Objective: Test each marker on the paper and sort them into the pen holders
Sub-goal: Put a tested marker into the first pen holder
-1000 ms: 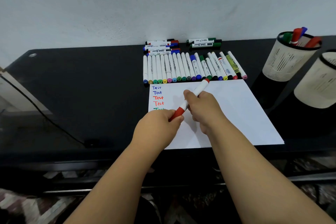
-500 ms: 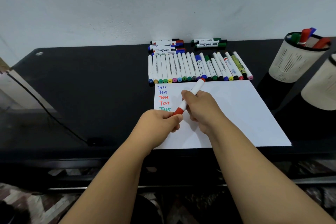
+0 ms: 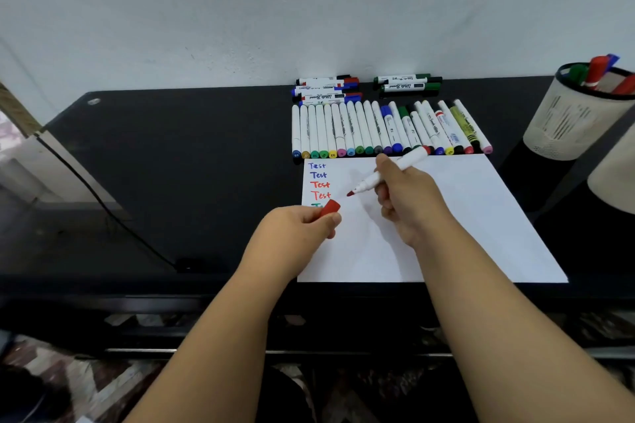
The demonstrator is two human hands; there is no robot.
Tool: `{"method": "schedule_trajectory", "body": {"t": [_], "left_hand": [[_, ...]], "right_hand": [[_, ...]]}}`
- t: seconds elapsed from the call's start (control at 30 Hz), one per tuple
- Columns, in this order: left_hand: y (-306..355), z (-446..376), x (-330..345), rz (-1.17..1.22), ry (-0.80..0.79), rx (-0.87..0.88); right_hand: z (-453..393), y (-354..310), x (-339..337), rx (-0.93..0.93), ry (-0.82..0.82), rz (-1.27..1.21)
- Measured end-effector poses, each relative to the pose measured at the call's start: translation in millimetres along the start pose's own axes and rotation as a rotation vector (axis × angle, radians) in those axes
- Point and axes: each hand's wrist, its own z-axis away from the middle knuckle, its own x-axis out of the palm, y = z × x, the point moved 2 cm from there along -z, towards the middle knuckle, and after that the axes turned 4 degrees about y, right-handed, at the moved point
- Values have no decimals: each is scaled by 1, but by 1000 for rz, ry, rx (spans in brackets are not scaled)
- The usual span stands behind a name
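Head view: right hand (image 3: 407, 197) grips uncapped red marker (image 3: 395, 170) above paper (image 3: 464, 216); left hand (image 3: 295, 233) pinches red cap (image 3: 330, 208).

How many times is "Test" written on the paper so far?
5 show, stacked at the paper's top left: two blue, two red, and one green half hidden by the red cap in the left hand. More could lie beneath that hand.

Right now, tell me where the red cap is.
The red cap is pinched in the left hand, over the paper's left edge, just below the marker's bare tip.
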Motion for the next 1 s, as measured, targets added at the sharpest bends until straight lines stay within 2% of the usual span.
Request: {"method": "schedule_trajectory", "body": {"t": [0.17,0.4,0.5,0.73,1.0], "left_hand": [[-5,-7,-18,-133,109,9],[-14,-15,-31,-162,207,1],[-15,-17,-30,-156,208,5],[-16,-20,-27,-155,195,33],[-13,-20,-25,-176,172,60]], "right_hand": [[5,6,-1,-106,-19,-53],[13,14,21,-220,-5,165],[15,15,23,-247,-32,198],[14,17,32,-297,21,326],[16,20,37,-351,-31,436]]}}
